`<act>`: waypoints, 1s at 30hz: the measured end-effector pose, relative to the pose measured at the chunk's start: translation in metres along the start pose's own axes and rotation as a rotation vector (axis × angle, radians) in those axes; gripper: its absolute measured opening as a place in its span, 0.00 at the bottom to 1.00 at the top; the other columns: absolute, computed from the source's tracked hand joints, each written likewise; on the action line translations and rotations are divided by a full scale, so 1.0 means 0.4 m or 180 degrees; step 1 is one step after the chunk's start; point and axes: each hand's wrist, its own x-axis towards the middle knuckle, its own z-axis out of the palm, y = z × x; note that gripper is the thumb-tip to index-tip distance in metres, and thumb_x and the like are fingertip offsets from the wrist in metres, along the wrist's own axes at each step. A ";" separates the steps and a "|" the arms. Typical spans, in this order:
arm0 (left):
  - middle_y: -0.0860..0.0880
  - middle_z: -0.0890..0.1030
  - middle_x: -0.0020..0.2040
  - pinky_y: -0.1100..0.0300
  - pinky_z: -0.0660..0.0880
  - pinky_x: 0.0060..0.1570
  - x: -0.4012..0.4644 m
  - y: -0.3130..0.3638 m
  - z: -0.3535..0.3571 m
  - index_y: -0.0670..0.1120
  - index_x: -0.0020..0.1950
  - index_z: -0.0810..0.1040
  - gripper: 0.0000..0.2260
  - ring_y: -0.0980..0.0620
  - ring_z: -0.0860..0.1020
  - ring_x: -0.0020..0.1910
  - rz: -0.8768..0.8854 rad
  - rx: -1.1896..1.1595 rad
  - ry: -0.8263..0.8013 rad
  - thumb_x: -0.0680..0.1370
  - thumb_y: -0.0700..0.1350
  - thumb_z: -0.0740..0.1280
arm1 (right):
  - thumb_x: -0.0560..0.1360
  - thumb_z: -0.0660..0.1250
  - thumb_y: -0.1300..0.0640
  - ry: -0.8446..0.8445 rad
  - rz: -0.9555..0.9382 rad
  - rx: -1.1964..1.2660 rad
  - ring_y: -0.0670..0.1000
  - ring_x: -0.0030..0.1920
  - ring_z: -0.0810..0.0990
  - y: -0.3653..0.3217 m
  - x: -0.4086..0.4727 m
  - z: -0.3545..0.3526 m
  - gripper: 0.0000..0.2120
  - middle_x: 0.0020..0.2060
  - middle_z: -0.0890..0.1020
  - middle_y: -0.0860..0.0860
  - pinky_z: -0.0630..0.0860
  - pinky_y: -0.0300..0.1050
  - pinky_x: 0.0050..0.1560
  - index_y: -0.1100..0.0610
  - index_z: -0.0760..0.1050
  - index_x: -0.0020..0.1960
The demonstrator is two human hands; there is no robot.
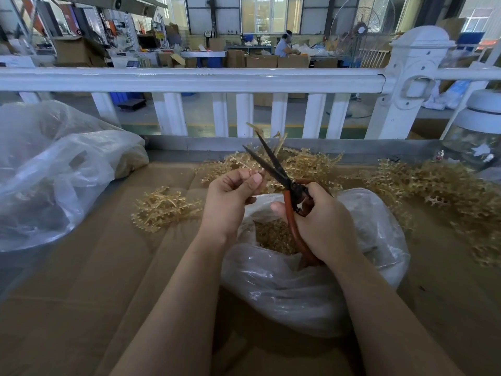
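Cardboard (81, 289) covers the bench closest in, and above it the right hand (322, 221) grips the red handles of one pair of scissors (279, 166), blades spread wide. The left hand (230, 194) pinches a small tan plastic piece (259, 171) just beside the blades, not yet cut as far as I can tell. Directly under both hands sits an open clear bag (298, 289) holding a layer of snipped bits (273, 234), so part of the trimming looks done. Much seems left: three heaps of tan sprues lie on the cardboard, a small left one (165, 210), one behind the scissors (306, 161), and a big one at right (433, 185). A second, larger bag (54, 169) slumps at far left.
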 end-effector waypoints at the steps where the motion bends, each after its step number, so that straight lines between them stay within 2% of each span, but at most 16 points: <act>1: 0.53 0.82 0.34 0.64 0.74 0.41 0.000 0.001 -0.001 0.52 0.33 0.82 0.17 0.58 0.78 0.37 0.0023 0.0036 -0.0005 0.78 0.37 0.68 | 0.64 0.59 0.22 0.0014 -0.0080 -0.0096 0.39 0.38 0.74 0.000 -0.001 0.001 0.30 0.36 0.76 0.38 0.67 0.35 0.35 0.47 0.72 0.46; 5: 0.52 0.81 0.33 0.66 0.73 0.39 0.000 0.004 -0.005 0.46 0.39 0.80 0.13 0.57 0.77 0.36 0.0092 0.0157 -0.0038 0.79 0.33 0.64 | 0.65 0.60 0.24 0.0093 -0.0247 -0.0395 0.43 0.41 0.75 0.001 -0.001 0.004 0.30 0.39 0.77 0.40 0.71 0.38 0.38 0.49 0.74 0.49; 11: 0.53 0.81 0.33 0.64 0.72 0.41 -0.002 0.004 -0.006 0.49 0.37 0.81 0.16 0.57 0.76 0.37 0.0180 0.0209 -0.0113 0.79 0.33 0.64 | 0.65 0.58 0.23 0.0062 -0.0177 -0.0593 0.45 0.40 0.76 0.002 0.001 0.002 0.32 0.39 0.78 0.41 0.73 0.41 0.38 0.50 0.73 0.47; 15: 0.53 0.81 0.33 0.64 0.72 0.40 -0.002 0.004 -0.006 0.50 0.35 0.81 0.18 0.56 0.76 0.37 0.0189 0.0176 -0.0064 0.79 0.32 0.64 | 0.63 0.53 0.19 0.0160 -0.0192 -0.0669 0.41 0.35 0.71 -0.002 0.001 0.000 0.34 0.34 0.73 0.39 0.66 0.36 0.31 0.49 0.72 0.44; 19: 0.53 0.82 0.33 0.64 0.72 0.41 -0.003 0.006 -0.006 0.47 0.37 0.80 0.14 0.56 0.77 0.37 0.0146 0.0126 0.0016 0.79 0.33 0.65 | 0.64 0.58 0.21 0.0270 -0.0238 -0.0838 0.43 0.33 0.72 0.001 0.002 0.004 0.30 0.31 0.73 0.39 0.66 0.37 0.29 0.48 0.71 0.41; 23: 0.53 0.82 0.33 0.63 0.71 0.41 -0.005 0.009 -0.005 0.47 0.39 0.82 0.12 0.55 0.76 0.37 0.0137 0.0071 0.0022 0.79 0.35 0.65 | 0.66 0.59 0.22 0.0322 -0.0278 -0.0813 0.41 0.31 0.70 0.003 0.000 0.006 0.28 0.29 0.71 0.39 0.64 0.35 0.29 0.47 0.71 0.39; 26: 0.53 0.82 0.33 0.64 0.72 0.41 -0.007 0.011 -0.006 0.46 0.39 0.81 0.11 0.54 0.76 0.37 0.0143 0.0074 -0.0005 0.79 0.35 0.66 | 0.65 0.57 0.21 0.0381 -0.0307 -0.0744 0.40 0.29 0.68 0.002 -0.002 0.008 0.31 0.29 0.72 0.39 0.65 0.33 0.29 0.49 0.72 0.38; 30: 0.53 0.82 0.34 0.63 0.72 0.42 -0.007 0.011 -0.010 0.47 0.38 0.81 0.12 0.54 0.76 0.38 0.0145 0.0031 -0.0049 0.79 0.35 0.66 | 0.64 0.49 0.18 0.0306 -0.0307 -0.0767 0.44 0.32 0.75 0.004 -0.003 0.011 0.40 0.32 0.79 0.43 0.74 0.38 0.32 0.53 0.76 0.40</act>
